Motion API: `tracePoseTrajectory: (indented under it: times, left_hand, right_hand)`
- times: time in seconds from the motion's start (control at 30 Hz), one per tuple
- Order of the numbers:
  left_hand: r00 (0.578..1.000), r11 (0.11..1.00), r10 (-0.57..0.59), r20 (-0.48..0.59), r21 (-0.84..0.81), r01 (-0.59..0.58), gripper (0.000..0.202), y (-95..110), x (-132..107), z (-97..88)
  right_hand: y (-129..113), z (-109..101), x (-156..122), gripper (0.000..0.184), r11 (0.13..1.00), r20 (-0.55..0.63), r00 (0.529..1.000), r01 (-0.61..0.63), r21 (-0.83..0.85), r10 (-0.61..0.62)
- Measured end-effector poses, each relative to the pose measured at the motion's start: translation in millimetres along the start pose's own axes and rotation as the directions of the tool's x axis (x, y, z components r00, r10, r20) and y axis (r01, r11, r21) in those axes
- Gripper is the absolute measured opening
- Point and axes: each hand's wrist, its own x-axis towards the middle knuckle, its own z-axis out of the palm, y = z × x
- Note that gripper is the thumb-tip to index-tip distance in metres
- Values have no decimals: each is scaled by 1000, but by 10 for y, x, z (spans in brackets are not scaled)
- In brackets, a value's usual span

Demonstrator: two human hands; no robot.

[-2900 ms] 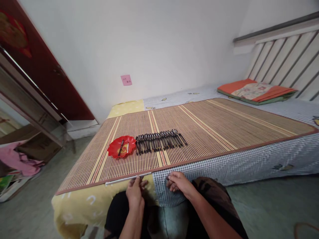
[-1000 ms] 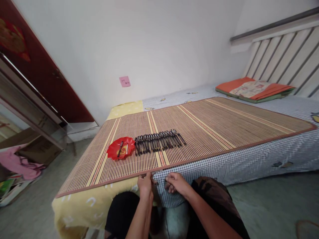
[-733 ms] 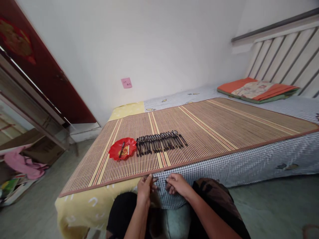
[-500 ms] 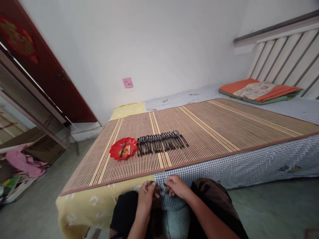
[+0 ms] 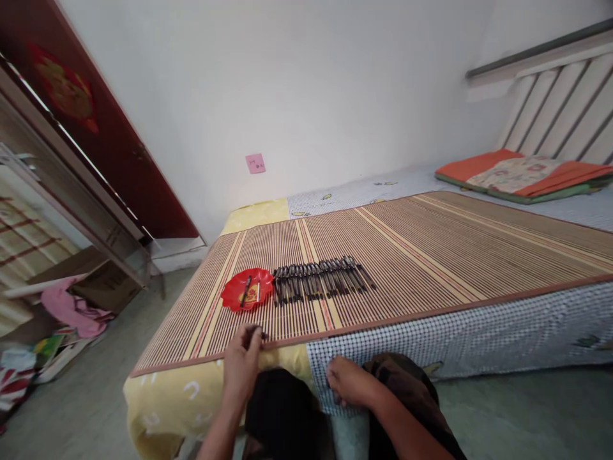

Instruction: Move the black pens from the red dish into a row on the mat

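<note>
My left hand (image 5: 243,351) is over the mat's front edge, below the red plate, thumb and fingers pinched together. A small dark bit shows at its fingertips, too small to name. Close to my right knee, my right hand (image 5: 350,382) is curled closed over the checked sheet; whatever its fingers hold, if anything, is hidden. A scalloped red plate (image 5: 230,295) lies on the mat with a dark pen (image 5: 246,291) and a thin white stick (image 5: 258,292) in it. Touching its right side, a row of several black pens (image 5: 318,281) lies side by side.
The striped bamboo mat (image 5: 407,255) covers much of the bed. A folded orange quilt (image 5: 550,176) rests at the far right by the white headboard slats (image 5: 565,102). On the floor at left are a cardboard box (image 5: 103,287) and pink cloth (image 5: 71,310).
My left hand has moved left and forward, from beside my right hand to the mat's edge. My right hand has shifted slightly right and down. The view has turned a little left.
</note>
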Motion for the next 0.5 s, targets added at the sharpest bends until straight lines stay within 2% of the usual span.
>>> tracePoseTrajectory:
  times: [0.03,0.13,0.23,0.33,0.5]
  left_hand:
    - [1000,987,19,-23,162,-15,33,-42,212,-87]
    - [998,937,-9,-56,347,28,31,-118,816,-256]
    - [996,853,-69,-59,514,89,30,-175,1258,-264]
    - [991,745,-129,-40,656,123,31,-267,1519,-174]
    - [978,622,-211,4,772,131,31,-417,1750,-24]
  right_hand:
    - [15,-5,33,23,1000,20,1000,-10,8,9]
    - [25,-19,146,28,999,29,999,-20,27,19]
    - [2,-17,244,32,999,33,999,-21,46,20]
    - [-15,2,299,35,996,88,996,-33,79,25]
    - [1,-32,306,34,981,162,987,-49,187,19]
